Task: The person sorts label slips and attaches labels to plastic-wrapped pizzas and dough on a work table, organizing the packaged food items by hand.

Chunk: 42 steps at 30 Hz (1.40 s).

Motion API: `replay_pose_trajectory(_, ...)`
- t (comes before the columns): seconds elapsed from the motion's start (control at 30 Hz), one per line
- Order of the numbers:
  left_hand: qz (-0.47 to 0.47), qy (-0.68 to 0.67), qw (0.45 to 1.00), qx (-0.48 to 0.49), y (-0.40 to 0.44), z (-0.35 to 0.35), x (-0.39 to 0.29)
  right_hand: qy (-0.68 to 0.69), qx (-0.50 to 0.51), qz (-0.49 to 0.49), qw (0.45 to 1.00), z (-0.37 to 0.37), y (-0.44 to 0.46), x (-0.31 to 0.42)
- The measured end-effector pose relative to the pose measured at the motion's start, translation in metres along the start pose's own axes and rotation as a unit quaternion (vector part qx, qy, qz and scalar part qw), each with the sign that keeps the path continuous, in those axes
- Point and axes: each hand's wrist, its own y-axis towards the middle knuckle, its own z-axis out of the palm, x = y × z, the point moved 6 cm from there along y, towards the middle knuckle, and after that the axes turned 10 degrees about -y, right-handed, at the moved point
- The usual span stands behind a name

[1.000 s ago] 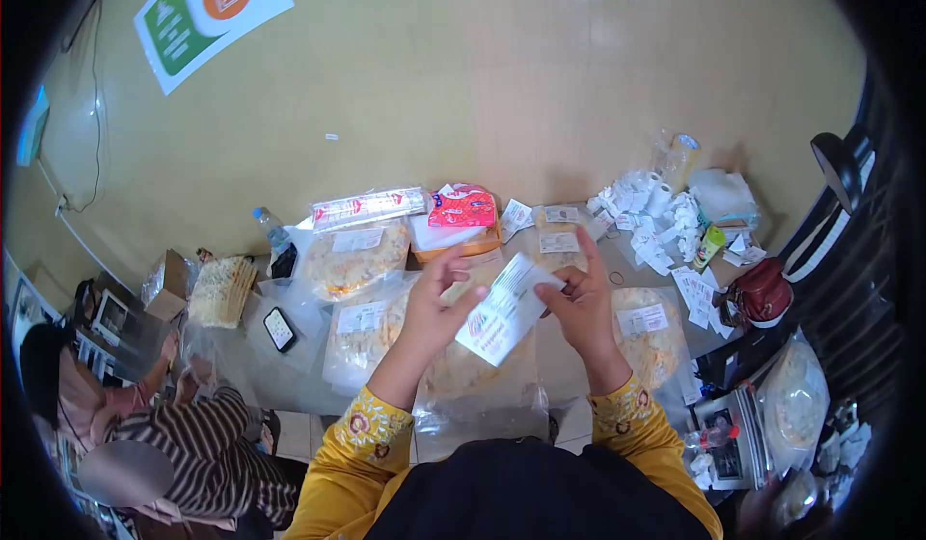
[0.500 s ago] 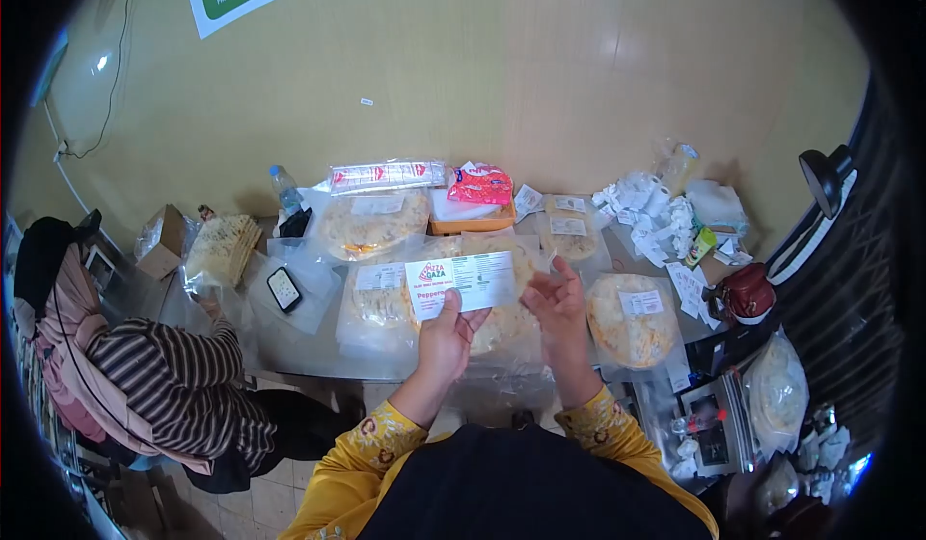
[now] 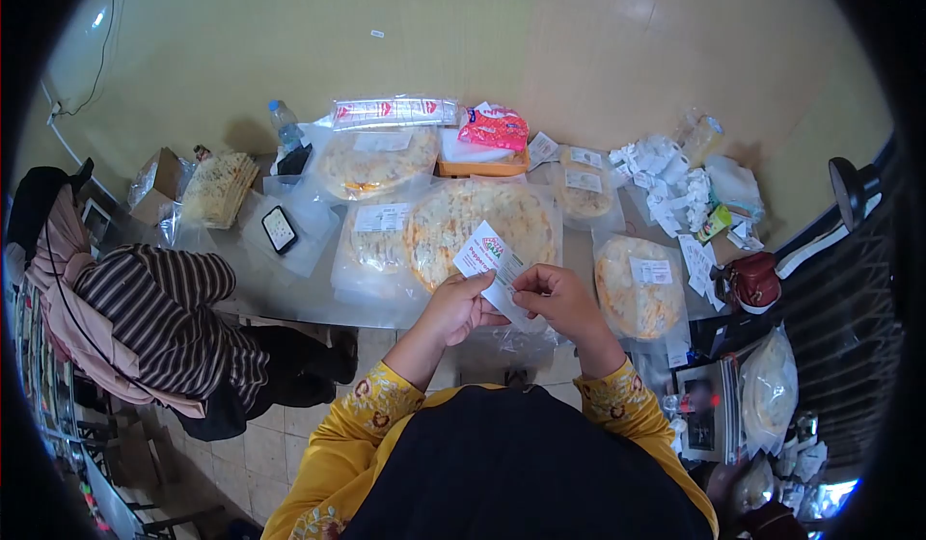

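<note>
A white printed label with a pizza logo and the word "Pepperoni" is tilted between my hands. My left hand grips its lower left side with the thumb on top. At its right end my right hand is closed in a pinch on the label's edge. Just beyond my hands a large pizza in a clear bag lies on the table, bearing no visible label. A bagged stack of pizzas with a label lies to its left, and another labelled pizza is to the right.
At the left stands a co-worker in a striped top near a stack of flat breads. A phone lies on the table. Crumpled paper and a red pouch sit at the right.
The label has turned from nearly level to steeply slanted. My right hand has gone from open beside it to pinching its right end. The view has tilted downward.
</note>
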Motion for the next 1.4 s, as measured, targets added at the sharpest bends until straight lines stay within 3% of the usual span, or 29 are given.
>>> replay_pose_trajectory(0.2, -0.023, -0.009, 1.0, -0.013, 0.003, -0.005, 0.013, -0.11, -0.024, -0.047, 0.993, 0.006, 0.006, 0.002)
replay_pose_trajectory(0.53, -0.015, 0.006, 0.999, -0.036, 0.005, -0.012, 0.019, -0.149, -0.062, -0.025, 0.987, 0.013, 0.01, -0.006)
replay_pose_trajectory(0.7, -0.012, 0.077, 0.995, -0.068, 0.003, -0.02, 0.027, -0.219, -0.094, -0.046, 0.97, 0.024, 0.009, -0.013)
replay_pose_trajectory(0.8, -0.039, 0.155, 0.982, -0.098, -0.007, -0.031, 0.032, -0.39, -0.123, 0.008, 0.912, 0.024, -0.001, -0.006)
replay_pose_trajectory(0.9, -0.042, 0.155, 0.986, -0.049, -0.015, -0.045, 0.038, -0.431, -0.248, -0.162, 0.853, 0.02, -0.011, -0.011)
replay_pose_trajectory(1.0, -0.027, 0.137, 0.99, -0.014, -0.017, -0.034, 0.042, -0.231, -0.147, -0.061, 0.96, 0.022, -0.018, -0.02)
replay_pose_trajectory(1.13, -0.022, 0.151, 0.988, 0.002, -0.026, -0.021, 0.039, -0.163, -0.144, -0.044, 0.975, 0.025, -0.021, -0.035)
replay_pose_trajectory(1.23, 0.042, 0.294, 0.955, 0.0, -0.031, -0.034, 0.029, -0.153, -0.168, -0.051, 0.973, 0.006, -0.027, -0.041)
replay_pose_trajectory(1.27, 0.117, 0.311, 0.943, -0.027, -0.034, -0.038, 0.023, -0.147, -0.173, -0.04, 0.973, -0.006, -0.032, -0.043)
replay_pose_trajectory(1.3, 0.194, 0.429, 0.882, -0.032, -0.042, -0.039, 0.012, -0.121, -0.185, -0.027, 0.975, -0.017, -0.038, -0.053)
replay_pose_trajectory(1.37, 0.323, 0.637, 0.699, -0.032, -0.056, -0.034, 0.001, 0.002, -0.194, -0.002, 0.981, -0.033, -0.047, -0.079)
replay_pose_trajectory(1.4, 0.319, 0.669, 0.672, -0.014, -0.056, -0.043, 0.005, 0.098, -0.189, 0.009, 0.977, -0.035, -0.052, -0.094)
